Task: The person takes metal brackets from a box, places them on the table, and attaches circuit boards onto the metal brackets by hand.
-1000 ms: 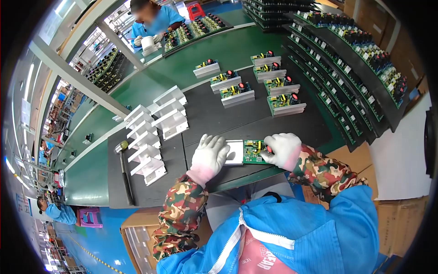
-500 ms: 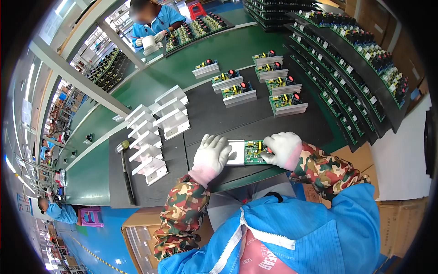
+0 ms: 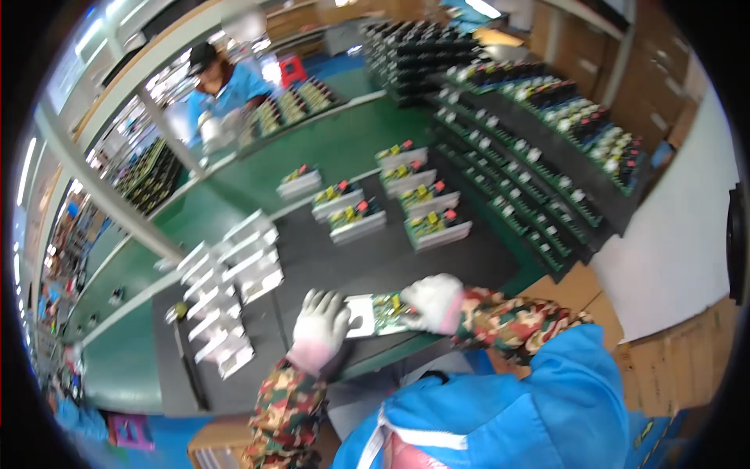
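Note:
A green circuit board (image 3: 388, 314) lies on the black mat, with a silvery metal plate (image 3: 359, 316) at its left end. My right hand (image 3: 434, 305), in a white glove, grips the board's right end, its fingertips over the parts there. To the left, my gloved left hand (image 3: 319, 328) rests at the plate's outer end with its fingers stretched out. Whether its thumb touches the plate is blurred. Behind the hands stand several boards on metal heat sinks, among them one heat-sink board (image 3: 358, 221).
Bent metal brackets (image 3: 223, 309) stand in rows at left, near a hammer (image 3: 187, 359). At right, black trays (image 3: 547, 148) full of boards are stacked. Across the green bench (image 3: 234, 187) another person (image 3: 226, 86) works by a tray of boards.
The camera view has swung, so the bench contents appear lower and further left. My left hand's fingers have spread slightly; my right hand stays at the board.

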### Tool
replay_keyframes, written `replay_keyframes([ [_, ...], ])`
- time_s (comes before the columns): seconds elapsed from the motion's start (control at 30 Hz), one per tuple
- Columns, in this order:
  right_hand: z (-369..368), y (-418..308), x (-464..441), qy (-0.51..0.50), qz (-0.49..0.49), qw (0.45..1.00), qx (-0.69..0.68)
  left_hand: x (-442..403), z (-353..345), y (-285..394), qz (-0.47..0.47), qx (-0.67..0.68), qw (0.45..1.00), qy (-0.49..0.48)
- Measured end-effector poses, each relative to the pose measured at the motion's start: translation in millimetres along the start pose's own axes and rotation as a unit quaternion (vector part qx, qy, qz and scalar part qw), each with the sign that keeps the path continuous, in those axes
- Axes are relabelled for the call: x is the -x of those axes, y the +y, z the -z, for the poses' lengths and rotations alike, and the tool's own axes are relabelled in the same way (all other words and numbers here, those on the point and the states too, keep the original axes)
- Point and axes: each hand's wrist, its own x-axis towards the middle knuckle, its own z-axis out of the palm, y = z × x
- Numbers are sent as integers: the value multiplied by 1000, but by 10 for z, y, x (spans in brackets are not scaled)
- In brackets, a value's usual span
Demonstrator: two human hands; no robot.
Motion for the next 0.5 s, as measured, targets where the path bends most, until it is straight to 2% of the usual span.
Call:
replay_keyframes([
  [0.07,-28,-34,-5,-9,-10,1000,6,-8,-38,-16,-3,12,1000,24],
  [0.13,-120,-20,6,64,-2,998,-2,-61,49,74,53,74,995,34],
  [0.3,-163,-80,-26,38,-12,999,-14,-37,-43,44,84,83,992,34],
  [0.5,-206,-264,-193,30,-28,999,-16,-35,-37,44,79,82,993,32],
])
